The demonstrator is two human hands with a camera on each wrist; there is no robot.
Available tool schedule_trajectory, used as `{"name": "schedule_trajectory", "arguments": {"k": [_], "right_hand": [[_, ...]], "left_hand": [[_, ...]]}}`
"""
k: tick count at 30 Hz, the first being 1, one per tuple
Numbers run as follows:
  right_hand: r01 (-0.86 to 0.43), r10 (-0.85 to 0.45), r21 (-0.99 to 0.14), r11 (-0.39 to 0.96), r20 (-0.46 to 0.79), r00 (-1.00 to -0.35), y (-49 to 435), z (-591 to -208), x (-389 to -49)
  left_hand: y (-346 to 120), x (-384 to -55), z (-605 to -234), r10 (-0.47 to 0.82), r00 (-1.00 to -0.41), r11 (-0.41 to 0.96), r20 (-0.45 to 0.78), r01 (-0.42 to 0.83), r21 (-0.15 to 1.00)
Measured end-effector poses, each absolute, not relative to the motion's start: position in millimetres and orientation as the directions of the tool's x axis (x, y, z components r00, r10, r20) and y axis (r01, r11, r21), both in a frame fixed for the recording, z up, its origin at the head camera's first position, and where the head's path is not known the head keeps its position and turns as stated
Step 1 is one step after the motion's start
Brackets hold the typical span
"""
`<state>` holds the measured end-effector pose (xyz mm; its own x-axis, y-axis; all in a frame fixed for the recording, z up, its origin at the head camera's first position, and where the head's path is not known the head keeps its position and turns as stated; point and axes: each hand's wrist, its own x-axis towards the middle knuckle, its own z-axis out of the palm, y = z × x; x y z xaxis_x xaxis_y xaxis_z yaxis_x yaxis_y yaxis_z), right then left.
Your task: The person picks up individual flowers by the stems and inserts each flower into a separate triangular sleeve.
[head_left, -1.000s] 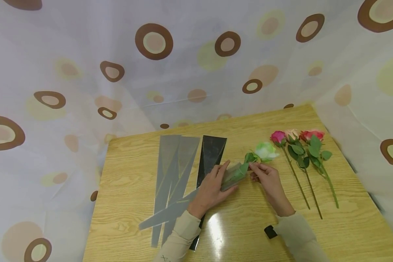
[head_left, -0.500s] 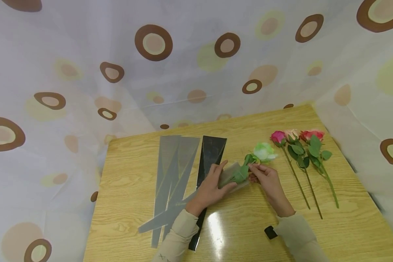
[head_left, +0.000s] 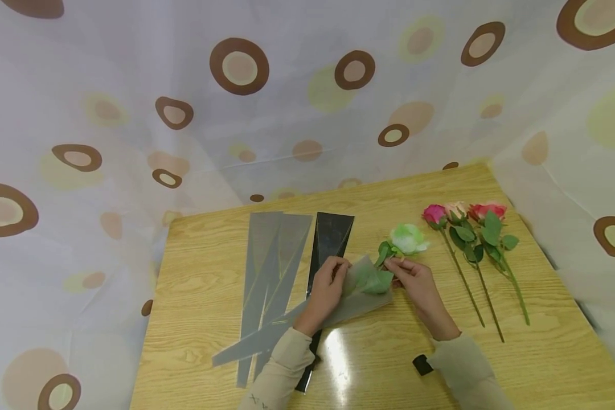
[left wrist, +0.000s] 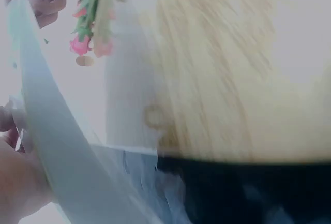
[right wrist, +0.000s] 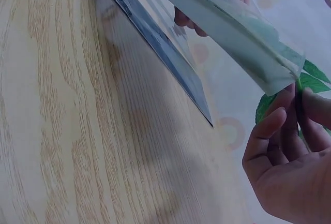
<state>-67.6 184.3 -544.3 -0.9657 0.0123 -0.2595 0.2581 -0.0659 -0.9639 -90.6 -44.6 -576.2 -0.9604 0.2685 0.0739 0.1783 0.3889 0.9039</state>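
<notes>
Left hand (head_left: 328,290) gripping wrapper (head_left: 361,306), right hand (head_left: 421,287) pinching flower stem (right wrist: 299,85) mid-frame, illegible sleeve marks (head_left: 254,400) bottom centre, wooden table (head_left: 200,262), circle-patterned backdrop (head_left: 277,122)

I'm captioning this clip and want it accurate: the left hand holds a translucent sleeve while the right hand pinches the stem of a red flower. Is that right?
Not quite: the flower is white and green, not red, as the head view shows. The left hand does hold a translucent sleeve, and the right hand does pinch the stem.
</notes>
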Motion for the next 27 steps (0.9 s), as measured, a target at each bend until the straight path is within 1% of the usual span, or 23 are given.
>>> {"name": "schedule_trajectory", "arguments": {"k": [3, 6, 15, 19, 24, 27], "right_hand": [[0.239, 0.005, -0.968, -0.075, -0.240, -0.971, 183.0, -544.1, -67.0], [0.224, 0.000, -0.972, -0.067, -0.224, -0.975, 182.0, -544.4, -66.7], [0.222, -0.018, -0.975, -0.032, -0.221, -0.975, 181.3, -543.9, -66.4], [0.243, -0.020, -0.970, -0.022, -0.242, -0.970, 181.5, -544.0, -67.0], [0.268, -0.019, -0.962, -0.045, -0.267, -0.964, 181.4, -545.6, -67.2], [0.277, -0.014, -0.960, -0.029, -0.277, -0.961, 181.0, -547.3, -66.8]], "left_hand": [[-44.6, -91.4, -574.6, 0.214, -0.975, 0.374, 0.057, 0.136, 0.917], [-44.5, -92.0, -572.5, 0.189, -0.981, 0.381, 0.040, 0.111, 0.918], [-43.0, -91.7, -570.5, 0.189, -0.982, 0.381, 0.025, 0.097, 0.920], [-41.1, -92.3, -570.7, 0.184, -0.983, 0.375, 0.015, 0.085, 0.923], [-38.3, -93.8, -569.6, 0.168, -0.986, 0.369, 0.018, 0.080, 0.926], [-36.4, -94.8, -570.0, 0.158, -0.987, 0.370, 0.030, 0.087, 0.925]]}}
